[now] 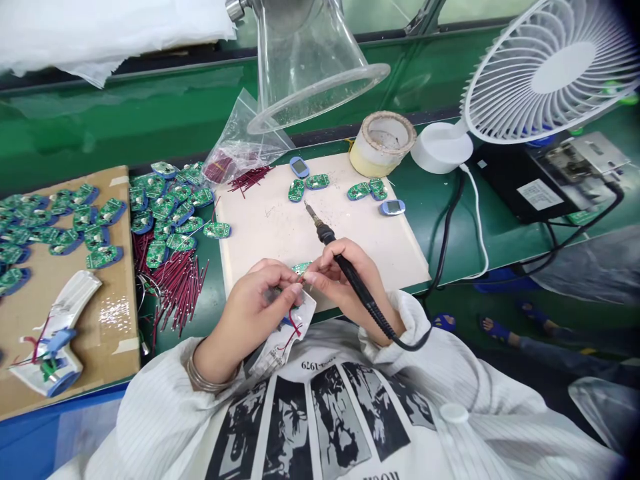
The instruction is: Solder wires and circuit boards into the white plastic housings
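Note:
My left hand (256, 305) is closed around a white plastic housing (274, 348), which has thin red wires (296, 328) coming out of it. A small green circuit board (301, 267) shows just beyond my fingertips, partly covered by them. My right hand (357, 283) is closed with a black soldering iron (361, 291) lying across it, its metal tip pointing away over the board mat. The thumb and fingertips of that hand pinch at the same spot as my left fingers. Whatever is between the fingertips is too small to make out.
A pale work mat (270, 220) carries loose circuit boards (317, 181) and a tape roll (383, 143). Piled boards (165, 203) and red wires (177, 287) lie left, beside a cardboard sheet (113, 320). A clear funnel hood (310, 73) hangs above; a white fan (555, 73) stands right.

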A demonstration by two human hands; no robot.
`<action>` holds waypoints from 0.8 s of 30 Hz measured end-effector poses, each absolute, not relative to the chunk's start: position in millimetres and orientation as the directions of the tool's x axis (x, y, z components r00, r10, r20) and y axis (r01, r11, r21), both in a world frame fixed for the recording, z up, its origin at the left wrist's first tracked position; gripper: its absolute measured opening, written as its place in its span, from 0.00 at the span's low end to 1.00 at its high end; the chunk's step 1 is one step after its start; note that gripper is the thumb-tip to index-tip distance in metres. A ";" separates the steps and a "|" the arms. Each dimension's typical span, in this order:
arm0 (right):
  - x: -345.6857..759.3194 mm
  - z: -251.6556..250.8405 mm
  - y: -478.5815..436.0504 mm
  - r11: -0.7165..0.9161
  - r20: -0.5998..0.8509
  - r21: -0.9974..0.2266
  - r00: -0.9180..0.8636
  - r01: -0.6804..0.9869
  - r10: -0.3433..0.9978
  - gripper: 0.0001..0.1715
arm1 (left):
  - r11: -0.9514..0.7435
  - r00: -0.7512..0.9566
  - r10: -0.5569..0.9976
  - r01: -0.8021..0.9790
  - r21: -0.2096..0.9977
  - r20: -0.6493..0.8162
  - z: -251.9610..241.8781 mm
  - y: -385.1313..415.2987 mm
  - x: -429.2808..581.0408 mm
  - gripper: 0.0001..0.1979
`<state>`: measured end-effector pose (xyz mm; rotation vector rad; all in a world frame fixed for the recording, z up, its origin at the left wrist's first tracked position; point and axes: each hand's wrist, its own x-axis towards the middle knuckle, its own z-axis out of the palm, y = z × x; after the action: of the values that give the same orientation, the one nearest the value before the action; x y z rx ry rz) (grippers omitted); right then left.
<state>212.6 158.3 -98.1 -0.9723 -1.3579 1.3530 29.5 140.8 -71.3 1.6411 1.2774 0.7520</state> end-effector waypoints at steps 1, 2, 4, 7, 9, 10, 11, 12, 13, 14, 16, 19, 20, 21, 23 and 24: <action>212.6 -98.5 158.1 0.079 0.094 -0.994 -0.229 -0.073 0.969 0.16 | -0.059 0.265 0.962 0.426 0.903 -0.062 -71.9 140.7 29.9 0.10; 212.7 -98.8 157.9 0.084 0.095 -0.995 -0.230 -0.060 0.969 0.16 | -0.052 0.250 0.966 0.434 0.900 -0.064 -72.5 140.5 30.4 0.10; 213.3 -99.0 157.5 0.086 0.093 -0.996 -0.230 -0.039 0.969 0.16 | -0.040 0.238 0.969 0.431 0.902 -0.071 -73.3 140.2 31.4 0.12; 214.8 -98.2 157.1 0.079 0.086 -0.996 -0.248 -0.036 0.965 0.16 | -0.045 0.243 0.968 0.419 0.907 -0.064 -74.1 139.7 32.4 0.12; 215.4 -97.4 157.1 0.081 0.087 -0.996 -0.267 -0.035 0.960 0.17 | -0.057 0.251 0.966 0.421 0.905 -0.055 -74.6 139.3 32.9 0.11; 215.6 -97.1 157.2 0.086 0.092 -0.996 -0.272 -0.032 0.958 0.17 | -0.064 0.255 0.966 0.421 0.905 -0.050 -74.9 139.1 33.1 0.11; 215.7 -97.0 157.2 0.095 0.099 -0.995 -0.273 -0.028 0.957 0.17 | -0.069 0.258 0.965 0.420 0.905 -0.047 -75.1 139.0 33.2 0.10; 215.8 -97.0 157.2 0.104 0.107 -0.994 -0.271 -0.027 0.957 0.16 | -0.073 0.259 0.965 0.418 0.905 -0.042 -75.3 138.8 33.2 0.10; 215.8 -97.1 157.1 0.110 0.114 -0.994 -0.267 -0.028 0.957 0.15 | -0.076 0.259 0.965 0.417 0.906 -0.038 -75.4 138.7 33.2 0.10; 215.8 -97.2 157.0 0.114 0.117 -0.993 -0.265 -0.029 0.957 0.15 | -0.080 0.260 0.965 0.417 0.905 -0.034 -75.3 138.6 33.1 0.10; 216.1 -97.3 156.8 0.112 0.115 -0.993 -0.268 -0.026 0.957 0.15 | -0.093 0.260 0.965 0.426 0.900 -0.024 -74.8 138.4 32.9 0.10; 216.8 -96.4 157.1 0.112 0.109 -0.994 -0.286 -0.009 0.952 0.17 | -0.124 0.273 0.962 0.458 0.880 -0.006 -73.9 138.3 33.3 0.09; 217.1 -95.9 157.5 0.125 0.118 -0.992 -0.295 0.003 0.948 0.16 | -0.134 0.276 0.961 0.472 0.871 -0.002 -73.9 138.2 33.7 0.09; 217.4 -95.3 158.0 0.155 0.140 -0.988 -0.301 0.026 0.943 0.15 | -0.140 0.279 0.960 0.488 0.861 -0.002 -74.2 138.3 34.3 0.09; 217.8 -94.2 159.3 0.274 0.222 -0.952 -0.314 0.132 0.923 0.11 | -0.147 0.273 0.962 0.522 0.840 -0.002 -75.7 138.5 35.4 0.08; 218.0 -93.8 160.0 0.352 0.272 -0.912 -0.333 0.209 0.903 0.08 | -0.143 0.265 0.964 0.542 0.828 -0.006 -76.9 138.7 35.9 0.07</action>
<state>218.0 160.0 -93.8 -0.9864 -1.7666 1.0286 35.9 138.7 -76.9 1.7960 1.3737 0.7218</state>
